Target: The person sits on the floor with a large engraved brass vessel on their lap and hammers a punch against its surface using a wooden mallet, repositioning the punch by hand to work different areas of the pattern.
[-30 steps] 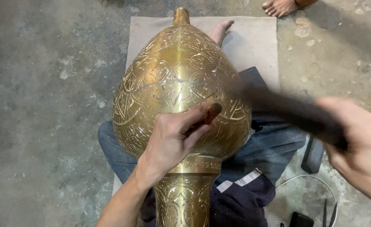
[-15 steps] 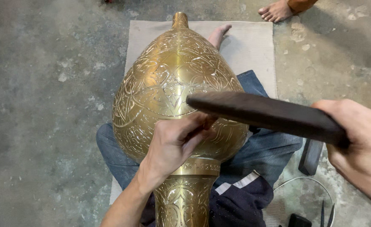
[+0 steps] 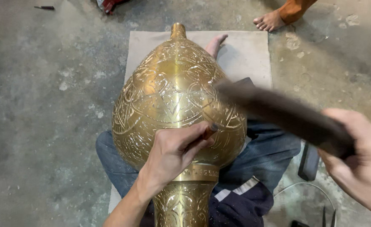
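Since half a second ago, the dark wooden mallet block [image 3: 286,115] has swung down, blurred, toward the small chisel [image 3: 208,131] pinched in my left hand [image 3: 173,155] against the engraved pear-shaped brass vessel [image 3: 173,96] across my lap. My right hand [image 3: 358,164] is clenched around the mallet's end beside the vessel; I judge the chisel should stay steady and the blow land squarely.

Single head view, steeply downward, close over lap

Left hand [image 3: 173,153] pressing chisel [image 3: 208,131] on brass vessel [image 3: 173,96], right hand [image 3: 358,164] gripping mallet [image 3: 286,113]
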`<action>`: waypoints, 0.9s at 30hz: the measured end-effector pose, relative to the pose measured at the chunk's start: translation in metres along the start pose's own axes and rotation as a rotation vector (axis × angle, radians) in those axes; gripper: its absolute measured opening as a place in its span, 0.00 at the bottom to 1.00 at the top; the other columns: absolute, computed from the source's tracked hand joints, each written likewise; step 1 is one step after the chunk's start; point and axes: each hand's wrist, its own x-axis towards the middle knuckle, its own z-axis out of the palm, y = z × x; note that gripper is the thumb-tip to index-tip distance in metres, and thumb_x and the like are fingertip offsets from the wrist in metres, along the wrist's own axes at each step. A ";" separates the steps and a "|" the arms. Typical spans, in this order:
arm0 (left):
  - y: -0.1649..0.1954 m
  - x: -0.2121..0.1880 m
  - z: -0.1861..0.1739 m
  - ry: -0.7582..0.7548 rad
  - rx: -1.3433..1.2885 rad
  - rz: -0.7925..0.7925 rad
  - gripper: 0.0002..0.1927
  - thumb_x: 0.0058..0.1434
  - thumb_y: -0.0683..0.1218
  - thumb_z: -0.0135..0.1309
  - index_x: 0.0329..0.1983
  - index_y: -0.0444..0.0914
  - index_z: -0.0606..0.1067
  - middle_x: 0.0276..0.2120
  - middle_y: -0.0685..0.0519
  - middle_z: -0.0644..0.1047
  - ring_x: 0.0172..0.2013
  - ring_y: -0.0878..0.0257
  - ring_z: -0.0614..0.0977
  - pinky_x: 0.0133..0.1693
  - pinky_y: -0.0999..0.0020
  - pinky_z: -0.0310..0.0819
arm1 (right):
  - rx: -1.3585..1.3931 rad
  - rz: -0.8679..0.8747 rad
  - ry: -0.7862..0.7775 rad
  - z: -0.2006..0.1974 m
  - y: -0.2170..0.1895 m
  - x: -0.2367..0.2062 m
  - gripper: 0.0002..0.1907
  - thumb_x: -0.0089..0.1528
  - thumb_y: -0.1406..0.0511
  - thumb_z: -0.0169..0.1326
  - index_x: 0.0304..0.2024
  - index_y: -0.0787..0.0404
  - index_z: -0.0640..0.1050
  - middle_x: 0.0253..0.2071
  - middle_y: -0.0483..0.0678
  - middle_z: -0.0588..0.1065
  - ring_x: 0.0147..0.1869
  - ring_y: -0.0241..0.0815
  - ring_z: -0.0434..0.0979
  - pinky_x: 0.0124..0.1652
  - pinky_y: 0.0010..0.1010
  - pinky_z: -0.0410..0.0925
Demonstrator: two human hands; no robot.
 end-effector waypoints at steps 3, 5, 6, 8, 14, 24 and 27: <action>0.001 -0.002 0.000 0.040 0.026 0.085 0.15 0.62 0.39 0.64 0.53 0.36 0.78 0.42 0.47 0.84 0.38 0.60 0.89 0.41 0.69 0.86 | 0.231 -0.093 0.081 0.007 0.019 -0.008 0.21 0.58 0.76 0.54 0.54 0.65 0.68 0.38 0.48 0.75 0.39 0.35 0.79 0.39 0.27 0.71; 0.001 -0.002 -0.001 0.011 0.033 0.080 0.14 0.62 0.39 0.63 0.52 0.36 0.79 0.41 0.48 0.84 0.37 0.60 0.89 0.41 0.69 0.86 | -0.054 -0.068 0.025 0.000 0.040 -0.017 0.24 0.59 0.76 0.55 0.59 0.67 0.73 0.41 0.50 0.76 0.37 0.37 0.80 0.37 0.29 0.71; 0.001 -0.002 -0.002 -0.015 0.022 0.055 0.14 0.62 0.38 0.63 0.51 0.36 0.79 0.39 0.49 0.85 0.37 0.61 0.89 0.40 0.70 0.85 | 0.039 -0.034 0.004 0.000 0.051 -0.020 0.21 0.59 0.75 0.55 0.57 0.65 0.74 0.38 0.50 0.75 0.34 0.37 0.78 0.35 0.30 0.70; 0.002 -0.001 -0.004 -0.024 -0.016 0.007 0.14 0.62 0.37 0.61 0.51 0.36 0.79 0.37 0.50 0.85 0.37 0.61 0.89 0.39 0.70 0.85 | 0.179 0.034 -0.022 0.006 0.073 -0.026 0.15 0.61 0.73 0.56 0.52 0.63 0.76 0.33 0.49 0.74 0.30 0.38 0.76 0.32 0.31 0.68; -0.003 -0.001 -0.003 -0.002 0.014 0.026 0.16 0.61 0.37 0.61 0.53 0.35 0.78 0.38 0.49 0.85 0.37 0.61 0.88 0.39 0.69 0.85 | 0.126 0.159 -0.024 0.026 0.100 -0.023 0.04 0.68 0.75 0.56 0.44 0.65 0.74 0.31 0.53 0.72 0.31 0.46 0.72 0.35 0.36 0.67; -0.010 -0.006 0.002 -0.037 0.029 -0.018 0.09 0.62 0.39 0.62 0.45 0.39 0.81 0.35 0.52 0.86 0.33 0.64 0.89 0.36 0.71 0.85 | -0.253 -0.006 -0.098 0.000 0.059 -0.013 0.21 0.56 0.78 0.56 0.50 0.56 0.81 0.35 0.47 0.76 0.31 0.38 0.77 0.34 0.29 0.69; -0.007 -0.005 0.001 0.000 0.040 0.032 0.12 0.61 0.39 0.62 0.49 0.36 0.80 0.38 0.51 0.85 0.35 0.62 0.89 0.38 0.71 0.85 | -0.195 -0.004 -0.015 0.006 0.055 -0.019 0.24 0.56 0.78 0.58 0.54 0.59 0.78 0.36 0.49 0.75 0.31 0.40 0.77 0.33 0.29 0.68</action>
